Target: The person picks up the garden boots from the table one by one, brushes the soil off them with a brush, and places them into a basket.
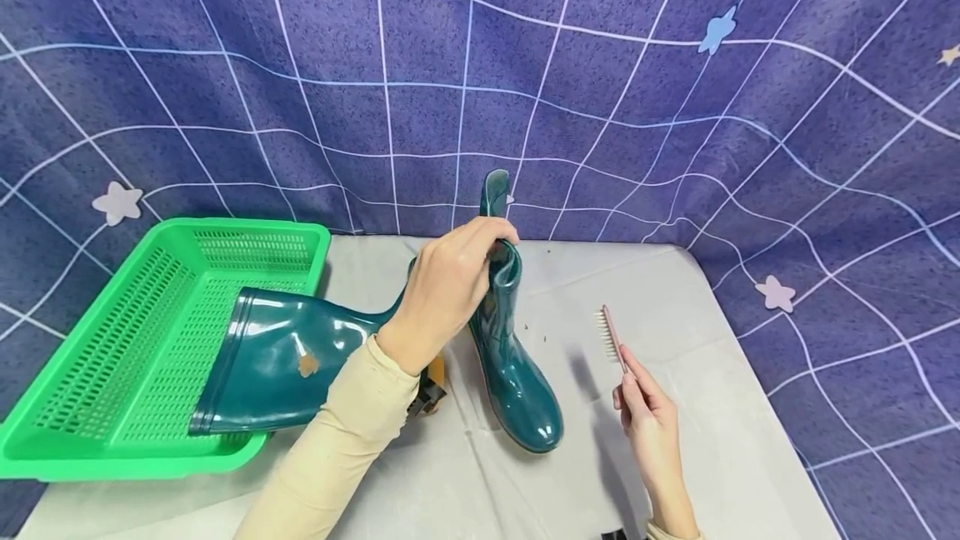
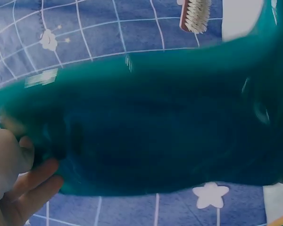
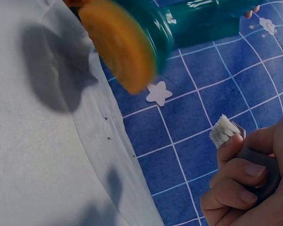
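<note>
My left hand (image 1: 450, 282) grips the top of a dark green rubber boot (image 1: 521, 386) by its bunched shaft, the toe pointing down toward the front. In the right wrist view this boot's orange sole (image 3: 118, 47) shows. Its shaft (image 2: 146, 132) spans the left wrist view beside my fingers. My right hand (image 1: 651, 419) holds a pink-backed scrubbing brush (image 1: 611, 327) by its handle, right of the boot and apart from it; white bristles (image 3: 223, 132) face left. A second green boot (image 1: 277, 332) lies on its side, its shaft over the basket and a brown smudge on it; my left arm covers its foot.
A green plastic basket (image 1: 150, 467) with slotted walls stands at the left. A pale cloth (image 1: 720, 440) covers the table, with small dark crumbs scattered near the boot. Behind and to the right hangs a blue grid-patterned curtain (image 1: 585, 165) with stars.
</note>
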